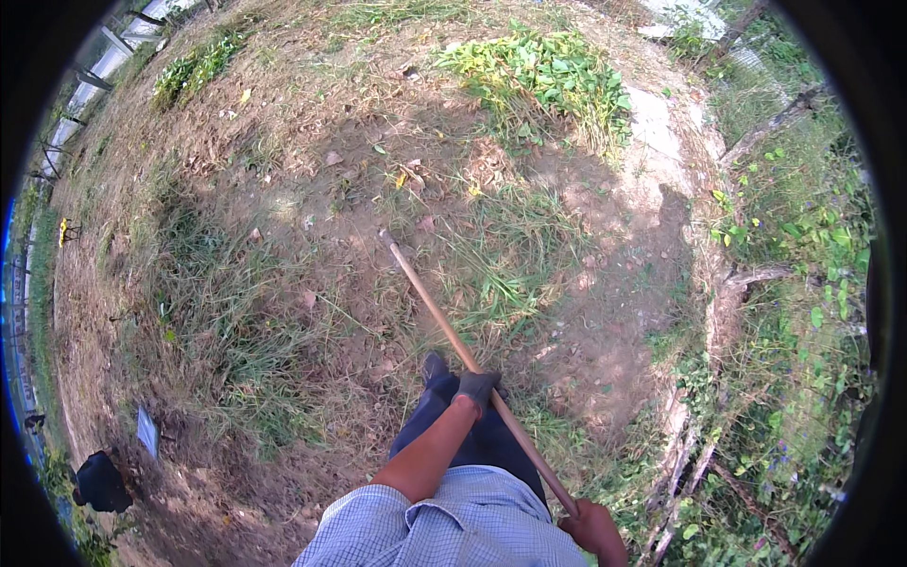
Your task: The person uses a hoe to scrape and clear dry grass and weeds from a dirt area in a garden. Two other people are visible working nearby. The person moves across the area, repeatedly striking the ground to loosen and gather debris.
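Note:
A long wooden-handled tool slants across the view, its far end low over bare soil and cut grass. My left hand, in a dark glove, is closed around the middle of the handle in front of my legs. Near the handle's rear end, beside my hip, my right hand grips it; no glove shows there. The tool's head is small and indistinct at the far end, so its kind cannot be told. Loose cut grass lies just right of the handle.
Ahead stands a heap of leafy green plants. Along the right run branches and a vine-grown wire fence. More grass lies at left. Farther left are a blue-and-white panel and a person in dark clothing. A shoe shows below the handle.

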Available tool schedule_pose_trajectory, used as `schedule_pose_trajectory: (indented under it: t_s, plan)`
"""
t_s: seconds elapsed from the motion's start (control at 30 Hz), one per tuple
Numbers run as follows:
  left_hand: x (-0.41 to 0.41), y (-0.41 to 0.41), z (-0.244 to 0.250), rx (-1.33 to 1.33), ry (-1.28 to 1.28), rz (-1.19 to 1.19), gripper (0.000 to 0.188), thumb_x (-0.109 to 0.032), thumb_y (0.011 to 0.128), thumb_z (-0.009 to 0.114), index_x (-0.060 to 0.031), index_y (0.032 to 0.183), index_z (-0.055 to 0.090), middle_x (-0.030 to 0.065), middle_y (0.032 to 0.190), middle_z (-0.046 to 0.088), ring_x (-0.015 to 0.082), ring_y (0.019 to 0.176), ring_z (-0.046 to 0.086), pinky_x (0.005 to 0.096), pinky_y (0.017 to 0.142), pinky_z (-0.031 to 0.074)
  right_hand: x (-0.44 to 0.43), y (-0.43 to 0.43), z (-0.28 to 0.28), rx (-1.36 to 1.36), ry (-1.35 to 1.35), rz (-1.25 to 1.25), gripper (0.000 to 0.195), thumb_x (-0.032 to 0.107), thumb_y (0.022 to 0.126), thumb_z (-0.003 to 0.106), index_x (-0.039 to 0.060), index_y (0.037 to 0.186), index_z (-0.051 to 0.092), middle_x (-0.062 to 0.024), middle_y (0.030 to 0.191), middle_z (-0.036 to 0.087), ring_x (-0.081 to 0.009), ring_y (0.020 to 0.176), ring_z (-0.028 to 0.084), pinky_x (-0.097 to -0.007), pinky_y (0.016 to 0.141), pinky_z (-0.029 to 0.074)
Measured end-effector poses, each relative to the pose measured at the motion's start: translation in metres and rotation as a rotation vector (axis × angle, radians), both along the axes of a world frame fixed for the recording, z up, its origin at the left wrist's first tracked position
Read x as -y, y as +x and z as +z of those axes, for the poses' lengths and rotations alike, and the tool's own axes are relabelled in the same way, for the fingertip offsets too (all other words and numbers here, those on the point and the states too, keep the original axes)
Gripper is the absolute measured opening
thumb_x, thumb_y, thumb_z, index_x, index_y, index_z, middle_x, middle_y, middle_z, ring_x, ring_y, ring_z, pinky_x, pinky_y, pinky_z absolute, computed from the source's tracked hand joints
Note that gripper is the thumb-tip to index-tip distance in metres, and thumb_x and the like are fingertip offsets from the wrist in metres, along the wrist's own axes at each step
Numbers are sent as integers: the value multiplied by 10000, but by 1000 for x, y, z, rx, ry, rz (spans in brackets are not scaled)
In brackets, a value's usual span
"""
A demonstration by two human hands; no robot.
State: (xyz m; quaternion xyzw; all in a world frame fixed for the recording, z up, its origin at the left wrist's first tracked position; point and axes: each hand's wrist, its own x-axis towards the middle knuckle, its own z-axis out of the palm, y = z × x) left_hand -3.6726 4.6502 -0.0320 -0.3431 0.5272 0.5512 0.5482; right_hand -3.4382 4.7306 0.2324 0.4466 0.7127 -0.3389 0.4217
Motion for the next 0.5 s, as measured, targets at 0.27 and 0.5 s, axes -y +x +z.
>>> schedule_pose_trajectory:
  t_s: [0.27,0.5]
  plan:
    - [10,21,-28,-85,-177,-21,145,-45,746,606,68,828,565,137,654,566,266,526,580,385,474,507,-2,9,-10,-13,-111,-139,346,272,680,738,-2,859,625,-202,764,632,-336,711,631,-405,687,495]
    - [15,-30,-3,-138,-48,157,134,-75,764,591,33,808,524,120,635,536,260,511,560,393,468,496,-7,-10,-41,-116,-164,-187,312,308,703,674,55,883,649,-167,791,654,-329,730,637,-403,695,496]
